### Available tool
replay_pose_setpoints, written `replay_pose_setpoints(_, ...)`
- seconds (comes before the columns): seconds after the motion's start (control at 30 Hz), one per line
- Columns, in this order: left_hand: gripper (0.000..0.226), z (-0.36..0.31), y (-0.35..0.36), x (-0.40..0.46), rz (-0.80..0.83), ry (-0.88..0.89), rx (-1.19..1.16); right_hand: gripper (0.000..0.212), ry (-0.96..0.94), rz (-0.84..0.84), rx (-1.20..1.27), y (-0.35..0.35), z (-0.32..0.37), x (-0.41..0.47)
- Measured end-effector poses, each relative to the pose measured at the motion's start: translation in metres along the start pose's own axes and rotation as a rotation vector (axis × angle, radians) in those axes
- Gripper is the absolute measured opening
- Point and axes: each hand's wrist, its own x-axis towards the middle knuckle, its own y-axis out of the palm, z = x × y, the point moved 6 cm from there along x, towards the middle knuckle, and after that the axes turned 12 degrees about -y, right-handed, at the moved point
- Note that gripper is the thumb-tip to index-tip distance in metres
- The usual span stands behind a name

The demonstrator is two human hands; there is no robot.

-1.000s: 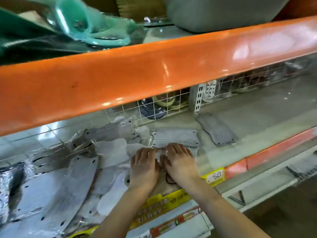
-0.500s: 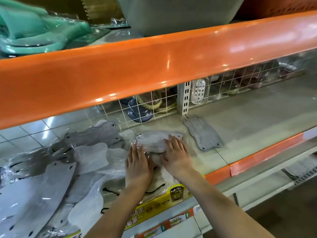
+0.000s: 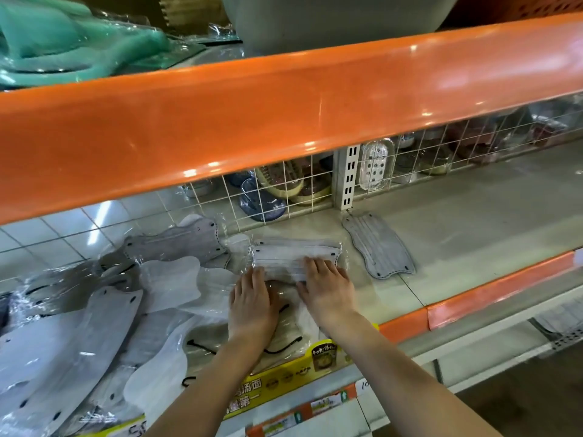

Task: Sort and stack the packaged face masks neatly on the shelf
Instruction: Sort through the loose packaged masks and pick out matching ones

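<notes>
Since a moment ago both hands have slid toward the back of the shelf (image 3: 473,222), and the pack beneath them now shows a white mask rather than a grey one. Left hand (image 3: 252,302) lies flat, fingers (image 3: 257,277) straight, pressing a clear-wrapped pack with black ear loops. Right hand (image 3: 328,288) also lies flat, its fingers straight on the near edge of the white mask pack (image 3: 290,255). Just right of it, apart, a lone grey mask pack (image 3: 378,244) lies on bare shelf. To the left sprawls a loose heap of mask packs (image 3: 94,310). An orange beam (image 3: 284,121) crosses above.
</notes>
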Motion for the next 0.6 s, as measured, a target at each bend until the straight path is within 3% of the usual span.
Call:
replay_pose_setpoints(0.33, 0.056, 0.010, -0.008, 0.005, 0.040, 0.048, -0.105, 0.042, -0.076, 0.062, -0.035, -0.005, -0.007, -0.009)
replay_pose_setpoints(0.6, 0.064, 0.014, -0.018, 0.015, 0.012, 0.051, -0.316, 0.030, 0.008, -0.047, 0.167, -0.033, -0.015, -0.010)
